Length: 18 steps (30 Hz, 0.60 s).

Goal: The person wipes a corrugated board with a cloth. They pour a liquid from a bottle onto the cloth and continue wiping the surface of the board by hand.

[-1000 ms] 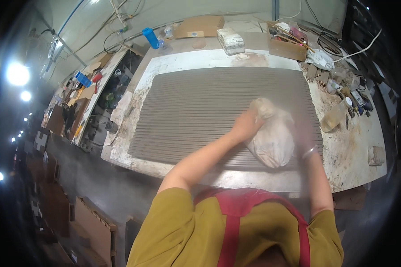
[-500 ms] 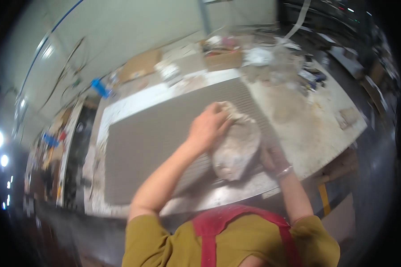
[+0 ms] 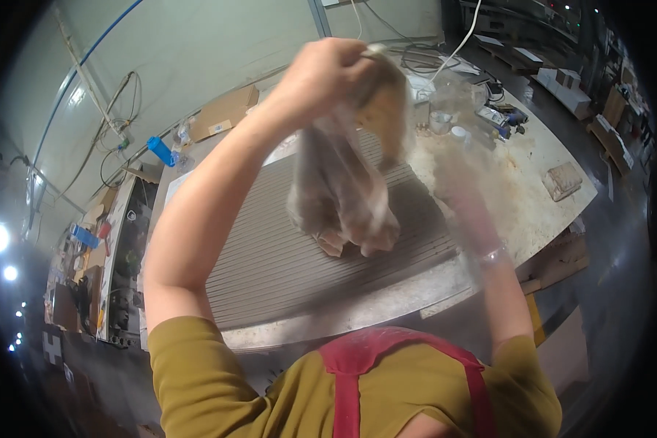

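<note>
My left hand (image 3: 332,73) is raised high over the worktable, its fingers closed on a dusty, pale cloth (image 3: 343,186). The cloth hangs down in loose folds, with a brownish patch on its upper right side; its lower end is over or touching a grey-brown board with fine parallel grooves (image 3: 270,248). My right hand (image 3: 463,193) is to the right of the cloth, above the board's right edge, smeared by motion. Its fingers cannot be made out.
The board lies on a pale, dust-stained table (image 3: 522,197). Along its back are a cardboard piece (image 3: 223,113), a blue bottle (image 3: 160,150) and small jars (image 3: 440,123). Dark tools (image 3: 515,120) and a wrapped block (image 3: 562,181) are to the right.
My left hand has lifted the cloth up and away from me; bunched before, it now hangs stretched out. My right hand has moved farther from me, off the board's near right side.
</note>
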Motion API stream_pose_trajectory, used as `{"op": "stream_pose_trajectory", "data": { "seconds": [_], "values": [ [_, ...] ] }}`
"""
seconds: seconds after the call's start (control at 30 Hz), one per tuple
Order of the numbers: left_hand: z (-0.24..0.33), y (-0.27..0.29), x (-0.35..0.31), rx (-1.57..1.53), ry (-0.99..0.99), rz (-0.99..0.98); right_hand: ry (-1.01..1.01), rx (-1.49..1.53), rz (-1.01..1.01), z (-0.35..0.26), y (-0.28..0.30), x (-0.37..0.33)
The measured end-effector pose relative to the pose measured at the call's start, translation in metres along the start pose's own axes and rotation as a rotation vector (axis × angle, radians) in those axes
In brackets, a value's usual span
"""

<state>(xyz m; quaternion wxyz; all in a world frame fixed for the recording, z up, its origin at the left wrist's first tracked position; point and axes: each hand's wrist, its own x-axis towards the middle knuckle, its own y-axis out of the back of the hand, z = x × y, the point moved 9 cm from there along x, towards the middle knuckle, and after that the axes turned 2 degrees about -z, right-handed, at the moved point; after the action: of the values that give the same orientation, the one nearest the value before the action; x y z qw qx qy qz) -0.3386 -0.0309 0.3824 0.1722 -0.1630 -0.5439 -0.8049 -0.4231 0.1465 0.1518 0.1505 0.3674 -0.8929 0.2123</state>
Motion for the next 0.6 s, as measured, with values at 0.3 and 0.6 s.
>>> {"op": "stream_pose_trajectory", "data": {
  "seconds": [0.3,0.6],
  "values": [
    [-0.042,-0.060,-0.049,0.162,0.024,-0.209,-0.386,0.222,-0.122,-0.020,-0.077,0.031],
    [-0.090,-0.092,-0.115,-0.704,0.426,0.019,0.091,0.040,-0.356,-0.116,-0.090,0.114]
  ]
}}
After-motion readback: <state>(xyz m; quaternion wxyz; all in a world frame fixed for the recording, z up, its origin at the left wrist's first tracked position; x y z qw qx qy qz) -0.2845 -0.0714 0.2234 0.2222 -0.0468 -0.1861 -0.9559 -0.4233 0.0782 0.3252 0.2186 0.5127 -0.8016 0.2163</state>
